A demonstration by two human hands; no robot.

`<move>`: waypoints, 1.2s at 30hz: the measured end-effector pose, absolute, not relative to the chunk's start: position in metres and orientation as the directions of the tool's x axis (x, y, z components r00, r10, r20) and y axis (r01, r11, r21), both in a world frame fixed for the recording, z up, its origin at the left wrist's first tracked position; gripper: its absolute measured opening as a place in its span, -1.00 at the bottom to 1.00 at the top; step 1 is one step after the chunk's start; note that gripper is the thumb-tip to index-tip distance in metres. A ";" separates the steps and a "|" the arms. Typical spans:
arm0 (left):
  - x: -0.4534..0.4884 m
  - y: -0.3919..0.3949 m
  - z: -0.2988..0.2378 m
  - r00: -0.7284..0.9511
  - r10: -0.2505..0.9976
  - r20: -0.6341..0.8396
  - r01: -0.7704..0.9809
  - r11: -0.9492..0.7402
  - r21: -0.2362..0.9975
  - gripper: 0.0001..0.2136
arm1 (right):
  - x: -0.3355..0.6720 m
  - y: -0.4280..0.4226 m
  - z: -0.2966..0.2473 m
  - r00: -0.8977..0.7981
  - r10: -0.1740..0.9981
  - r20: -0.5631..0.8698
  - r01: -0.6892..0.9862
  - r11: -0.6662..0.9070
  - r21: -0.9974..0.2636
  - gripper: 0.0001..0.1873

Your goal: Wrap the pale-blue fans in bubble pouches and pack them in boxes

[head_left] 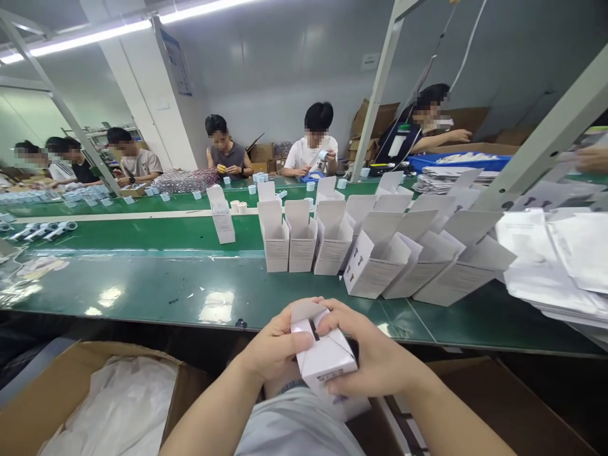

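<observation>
A small white carton (327, 358) is held between both hands over my lap, just off the table's near edge. My left hand (280, 339) grips its left side, the thumb lying on the end flaps. From the right, my right hand (368, 348) wraps round it, with fingers on the flaps and the thumb lower on the side. A dark gap shows between the flaps; what lies inside is hidden. Beyond my hands stand several white cartons with raised lids, among them an open carton (377, 259) with small printed pictures.
The green table (142, 278) runs across in front of me. Flat white cartons (551, 253) lie stacked at right. One open carton (223, 221) stands farther left. A cardboard box (178, 392) with clear plastic bags is at lower left. Several co-workers sit opposite; a metal post (546, 133) slants at right.
</observation>
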State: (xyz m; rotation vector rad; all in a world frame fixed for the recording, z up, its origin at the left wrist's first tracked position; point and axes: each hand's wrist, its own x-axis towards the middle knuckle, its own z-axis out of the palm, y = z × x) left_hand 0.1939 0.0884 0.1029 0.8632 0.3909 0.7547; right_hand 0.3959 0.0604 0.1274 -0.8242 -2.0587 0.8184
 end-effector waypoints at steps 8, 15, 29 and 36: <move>0.214 0.083 0.111 0.057 0.989 -0.139 -0.535 0.148 0.832 -0.75 | 0.368 0.050 0.126 -0.320 0.857 0.404 0.613 0.512 -0.602 -0.09; 0.188 0.086 0.108 0.477 0.878 0.048 -0.335 0.131 0.933 -0.74 | 0.359 0.036 0.111 -0.240 0.794 0.559 0.538 0.588 -0.604 -0.28; 0.211 0.052 0.114 0.301 0.925 -0.233 -0.466 0.356 0.810 -0.54 | 0.374 0.034 0.124 -0.381 0.823 0.422 0.475 0.566 -0.674 -0.07; 0.204 0.052 0.108 0.358 0.933 -0.047 -0.376 0.190 0.907 -0.55 | 0.377 0.031 0.121 -0.414 0.735 0.537 0.453 0.678 -0.579 0.01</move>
